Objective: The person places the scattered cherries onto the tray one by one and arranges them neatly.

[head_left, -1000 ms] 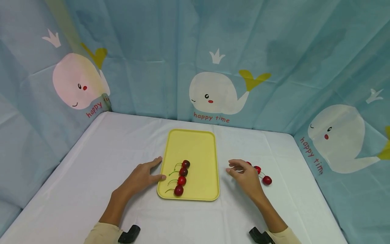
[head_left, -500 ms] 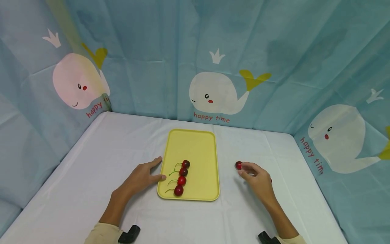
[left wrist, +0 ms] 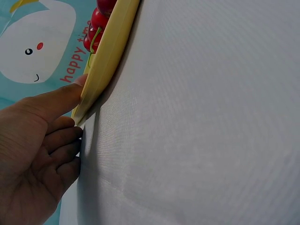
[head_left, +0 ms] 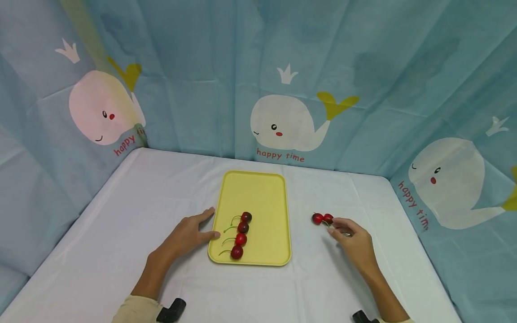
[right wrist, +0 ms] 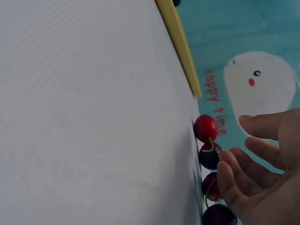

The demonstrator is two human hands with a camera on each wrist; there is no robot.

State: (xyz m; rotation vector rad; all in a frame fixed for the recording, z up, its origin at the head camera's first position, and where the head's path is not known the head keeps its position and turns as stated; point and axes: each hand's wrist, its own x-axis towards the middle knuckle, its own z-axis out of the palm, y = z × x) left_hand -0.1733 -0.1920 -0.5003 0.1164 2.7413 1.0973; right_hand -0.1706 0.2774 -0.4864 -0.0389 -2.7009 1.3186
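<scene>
Four-sided and yellow, a tray (head_left: 262, 193) lies mid-table with a column of several dark red cherries (head_left: 241, 239), green stems pointing left. My left hand (head_left: 183, 237) rests at its left edge, fingers and thumb spread. In the left wrist view the thumb (left wrist: 63, 96) touches the rim and the other fingers bend loosely beside it. Right of the tray, my right hand (head_left: 357, 244) hovers at a second cherry group (head_left: 317, 218), partly hidden behind it. In the right wrist view several cherries (right wrist: 205, 128) form a row near the fingertips; thumb and fingers stand apart, gripping nothing.
A white cloth (head_left: 161, 184) covers the table. Behind and at both sides hangs a blue curtain (head_left: 194, 112) printed with whales. Each wrist carries a black camera mount (head_left: 171, 310).
My right hand has moved rightward, away from the tray, uncovering two cherries at its left while hiding others farther right. My left hand and the tray have stayed put.
</scene>
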